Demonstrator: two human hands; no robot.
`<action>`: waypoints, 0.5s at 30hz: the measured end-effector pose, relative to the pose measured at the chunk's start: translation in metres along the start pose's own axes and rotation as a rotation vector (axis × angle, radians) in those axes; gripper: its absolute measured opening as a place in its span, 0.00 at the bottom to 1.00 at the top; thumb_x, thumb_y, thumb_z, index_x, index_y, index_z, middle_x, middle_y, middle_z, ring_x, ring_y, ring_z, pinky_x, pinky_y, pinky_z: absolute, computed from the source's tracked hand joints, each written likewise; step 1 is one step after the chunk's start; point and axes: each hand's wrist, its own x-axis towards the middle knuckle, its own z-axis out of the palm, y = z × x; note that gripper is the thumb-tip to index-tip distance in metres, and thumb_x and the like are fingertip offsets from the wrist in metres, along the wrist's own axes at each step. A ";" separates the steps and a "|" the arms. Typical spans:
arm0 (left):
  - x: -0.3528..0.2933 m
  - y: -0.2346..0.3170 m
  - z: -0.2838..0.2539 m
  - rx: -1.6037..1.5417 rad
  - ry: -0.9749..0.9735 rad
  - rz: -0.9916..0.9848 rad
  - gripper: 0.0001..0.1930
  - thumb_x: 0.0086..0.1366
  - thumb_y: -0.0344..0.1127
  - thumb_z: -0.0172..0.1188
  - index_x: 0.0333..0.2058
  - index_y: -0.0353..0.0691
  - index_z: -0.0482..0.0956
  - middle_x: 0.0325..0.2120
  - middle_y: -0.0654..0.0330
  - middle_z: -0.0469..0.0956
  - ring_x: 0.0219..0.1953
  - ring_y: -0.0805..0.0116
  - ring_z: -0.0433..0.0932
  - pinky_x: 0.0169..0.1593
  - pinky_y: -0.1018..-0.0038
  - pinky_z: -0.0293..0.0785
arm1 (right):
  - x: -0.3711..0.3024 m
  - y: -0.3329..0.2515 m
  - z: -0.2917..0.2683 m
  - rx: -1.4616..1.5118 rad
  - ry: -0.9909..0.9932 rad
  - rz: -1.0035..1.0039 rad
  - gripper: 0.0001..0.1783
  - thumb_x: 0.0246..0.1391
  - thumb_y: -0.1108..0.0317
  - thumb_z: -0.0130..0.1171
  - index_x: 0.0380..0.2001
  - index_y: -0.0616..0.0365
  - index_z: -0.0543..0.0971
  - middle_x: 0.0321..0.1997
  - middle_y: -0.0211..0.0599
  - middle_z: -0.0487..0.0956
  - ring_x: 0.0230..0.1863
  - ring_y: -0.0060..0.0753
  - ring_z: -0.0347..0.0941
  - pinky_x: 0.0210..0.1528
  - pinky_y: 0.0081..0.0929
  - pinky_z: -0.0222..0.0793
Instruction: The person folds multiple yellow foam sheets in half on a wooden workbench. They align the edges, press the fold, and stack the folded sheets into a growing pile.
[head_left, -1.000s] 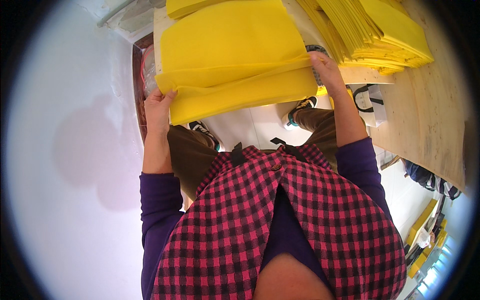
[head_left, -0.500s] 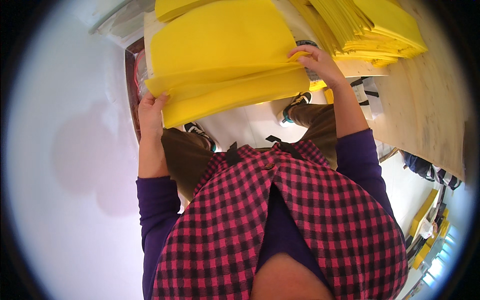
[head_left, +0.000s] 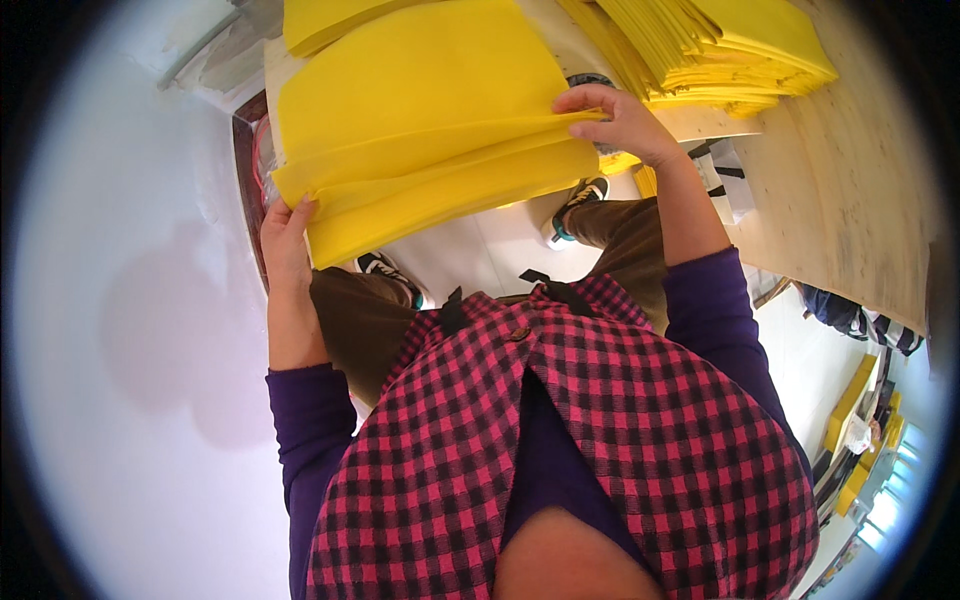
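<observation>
A wide yellow sheet of thin, fabric-like material (head_left: 420, 75) lies over the near edge of the wooden table, its near part folded and hanging toward me. At its left corner my left hand (head_left: 288, 235) pinches the edge between thumb and fingers. My right hand (head_left: 620, 122) grips the fold at the right end, thumb below and fingers above. Between the two hands the fold runs across as a raised crease. Whether more than one layer lies in the fold, I cannot tell.
A tall stack of folded yellow sheets (head_left: 740, 60) stands on the wooden table (head_left: 830, 190) at the right. More yellow material (head_left: 330, 22) lies at the far left. A white wall (head_left: 130, 330) rises close on my left. Dark bags (head_left: 850, 325) sit below the table at right.
The whole view has shifted slightly, with the table scene moving left. My right hand's fingers have opened a little wider around the fold; the left hand still holds its corner.
</observation>
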 end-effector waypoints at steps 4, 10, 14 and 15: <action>0.000 0.000 -0.001 -0.003 0.010 -0.008 0.10 0.64 0.28 0.57 0.44 0.35 0.78 0.37 0.62 0.80 0.38 0.76 0.77 0.43 0.79 0.71 | 0.002 0.002 0.000 -0.023 0.020 0.010 0.18 0.47 0.66 0.65 0.43 0.60 0.78 0.42 0.31 0.79 0.44 0.23 0.73 0.50 0.22 0.67; 0.000 -0.007 -0.011 -0.013 0.009 0.040 0.15 0.67 0.39 0.54 0.45 0.34 0.76 0.42 0.60 0.78 0.46 0.72 0.74 0.52 0.74 0.66 | 0.014 0.016 0.005 -0.111 0.127 0.104 0.09 0.54 0.71 0.60 0.38 0.60 0.79 0.34 0.23 0.77 0.38 0.15 0.70 0.44 0.15 0.66; -0.002 -0.006 -0.017 0.026 -0.080 0.095 0.29 0.68 0.57 0.45 0.46 0.32 0.74 0.47 0.56 0.75 0.54 0.64 0.69 0.60 0.67 0.58 | 0.018 0.016 0.004 -0.102 0.159 0.044 0.15 0.51 0.65 0.63 0.40 0.62 0.79 0.34 0.31 0.80 0.37 0.20 0.72 0.43 0.20 0.67; -0.002 -0.005 -0.017 0.018 -0.101 0.095 0.31 0.67 0.59 0.44 0.46 0.32 0.74 0.47 0.55 0.75 0.54 0.63 0.68 0.60 0.66 0.57 | 0.019 0.015 0.005 -0.092 0.167 0.052 0.15 0.52 0.65 0.62 0.40 0.63 0.79 0.34 0.31 0.80 0.36 0.20 0.72 0.43 0.20 0.67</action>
